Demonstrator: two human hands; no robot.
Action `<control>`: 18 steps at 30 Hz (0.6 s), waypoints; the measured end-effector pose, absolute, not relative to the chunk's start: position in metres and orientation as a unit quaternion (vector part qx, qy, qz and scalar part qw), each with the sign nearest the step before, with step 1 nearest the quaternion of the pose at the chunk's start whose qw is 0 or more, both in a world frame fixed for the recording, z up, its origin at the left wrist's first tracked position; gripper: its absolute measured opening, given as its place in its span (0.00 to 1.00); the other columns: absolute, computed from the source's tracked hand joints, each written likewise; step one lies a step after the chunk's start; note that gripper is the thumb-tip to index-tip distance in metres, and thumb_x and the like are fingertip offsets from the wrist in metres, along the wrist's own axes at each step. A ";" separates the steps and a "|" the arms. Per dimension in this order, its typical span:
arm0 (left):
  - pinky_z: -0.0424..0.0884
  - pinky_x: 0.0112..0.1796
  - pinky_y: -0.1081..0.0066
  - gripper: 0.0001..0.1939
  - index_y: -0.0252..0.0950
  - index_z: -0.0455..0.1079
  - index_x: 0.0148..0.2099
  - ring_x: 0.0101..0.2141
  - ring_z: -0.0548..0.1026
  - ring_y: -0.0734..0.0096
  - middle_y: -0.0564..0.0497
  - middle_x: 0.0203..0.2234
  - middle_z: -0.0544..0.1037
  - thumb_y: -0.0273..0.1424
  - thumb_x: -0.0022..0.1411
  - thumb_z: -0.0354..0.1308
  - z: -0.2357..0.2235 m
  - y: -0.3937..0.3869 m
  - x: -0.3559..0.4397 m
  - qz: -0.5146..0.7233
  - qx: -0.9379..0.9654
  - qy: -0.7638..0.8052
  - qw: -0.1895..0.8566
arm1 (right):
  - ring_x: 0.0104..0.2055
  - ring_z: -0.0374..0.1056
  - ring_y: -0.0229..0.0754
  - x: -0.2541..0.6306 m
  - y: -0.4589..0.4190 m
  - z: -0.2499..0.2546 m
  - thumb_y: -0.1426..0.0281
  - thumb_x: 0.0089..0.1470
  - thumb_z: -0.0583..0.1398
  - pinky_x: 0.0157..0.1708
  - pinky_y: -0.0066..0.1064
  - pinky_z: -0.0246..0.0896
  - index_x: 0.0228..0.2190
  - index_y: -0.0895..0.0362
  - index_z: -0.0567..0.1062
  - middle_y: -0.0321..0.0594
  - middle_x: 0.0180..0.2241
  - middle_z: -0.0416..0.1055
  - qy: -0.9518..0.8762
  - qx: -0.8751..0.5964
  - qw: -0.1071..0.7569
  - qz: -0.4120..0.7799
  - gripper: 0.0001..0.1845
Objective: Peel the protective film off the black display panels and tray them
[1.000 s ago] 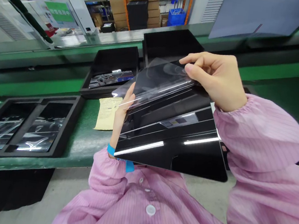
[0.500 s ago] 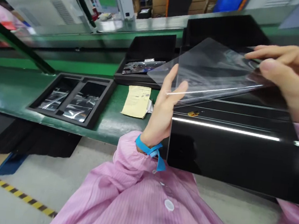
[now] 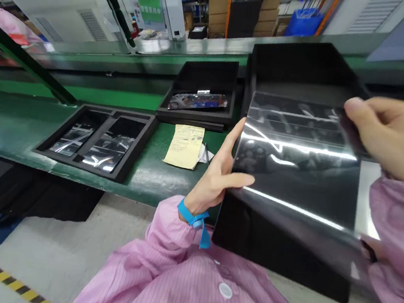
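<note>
A glossy black flat panel (image 3: 277, 259) is tilted in front of my body. Over its upper part lies a sheet of clear film (image 3: 301, 183), bright with reflected light and running past the panel at the lower right. My left hand (image 3: 222, 168) grips the left edge, its thumb on top of the film and the fingers mostly behind the panel. At the upper right corner my right hand (image 3: 392, 130) is closed, thumb and fingers pinched on the film; its fingertips are partly hidden.
Past the panel stands a large black foam box (image 3: 305, 61). Left of it, another foam box (image 3: 207, 73) contains a wrapped part. A foam tray (image 3: 121, 173) with two film-covered panels sits on the green bench (image 3: 8, 113). Beside it lies a yellow paper (image 3: 184, 147).
The film, lifted and folded half a second ago, now lies flatter over the panel. My left hand, fingers spread before, now grips the edge. My right hand has moved slightly lower.
</note>
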State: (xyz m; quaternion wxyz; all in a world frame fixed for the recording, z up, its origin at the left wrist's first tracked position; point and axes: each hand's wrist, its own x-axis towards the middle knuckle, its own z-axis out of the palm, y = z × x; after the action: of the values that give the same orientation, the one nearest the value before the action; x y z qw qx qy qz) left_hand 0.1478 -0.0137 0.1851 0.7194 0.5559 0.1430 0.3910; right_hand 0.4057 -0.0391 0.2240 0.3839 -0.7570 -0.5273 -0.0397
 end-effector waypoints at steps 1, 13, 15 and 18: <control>0.51 0.63 0.60 0.43 0.47 0.46 0.68 0.66 0.47 0.59 0.59 0.64 0.59 0.26 0.55 0.59 0.182 -0.015 0.145 0.391 0.567 0.153 0.709 | 0.21 0.46 0.29 0.402 -0.042 0.228 0.62 0.59 0.58 0.26 0.31 0.43 0.18 0.60 0.64 0.33 0.16 0.52 -0.516 -0.793 0.315 -0.076 0.22; 0.52 0.62 0.64 0.44 0.51 0.52 0.66 0.65 0.51 0.57 0.60 0.65 0.58 0.29 0.47 0.62 0.149 -0.027 0.130 0.443 0.538 0.155 0.700 | 0.22 0.48 0.40 0.320 -0.119 0.255 0.68 0.58 0.57 0.20 0.35 0.39 0.18 0.56 0.61 0.38 0.17 0.54 -0.691 -0.571 0.153 -0.416 0.18; 0.48 0.63 0.66 0.43 0.54 0.56 0.64 0.66 0.48 0.60 0.64 0.64 0.59 0.29 0.46 0.62 0.142 -0.029 0.128 0.464 0.522 0.159 0.698 | 0.22 0.51 0.40 0.300 -0.132 0.245 0.71 0.56 0.57 0.22 0.36 0.43 0.19 0.56 0.66 0.37 0.18 0.56 -0.798 -0.468 0.209 -0.316 0.14; 0.50 0.63 0.61 0.42 0.59 0.53 0.65 0.64 0.54 0.57 0.65 0.62 0.63 0.33 0.48 0.61 0.134 -0.034 0.123 0.455 0.505 0.174 0.713 | 0.21 0.50 0.38 0.275 -0.149 0.222 0.80 0.51 0.53 0.20 0.34 0.44 0.16 0.57 0.63 0.37 0.19 0.56 -0.847 -0.434 0.248 -0.182 0.15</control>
State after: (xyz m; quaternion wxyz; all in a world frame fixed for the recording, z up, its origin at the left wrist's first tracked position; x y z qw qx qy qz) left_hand 0.1234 -0.0337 0.1338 0.7129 0.5047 0.1743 0.4546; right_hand 0.2745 -0.1486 0.2221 0.2476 -0.4344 -0.8466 -0.1824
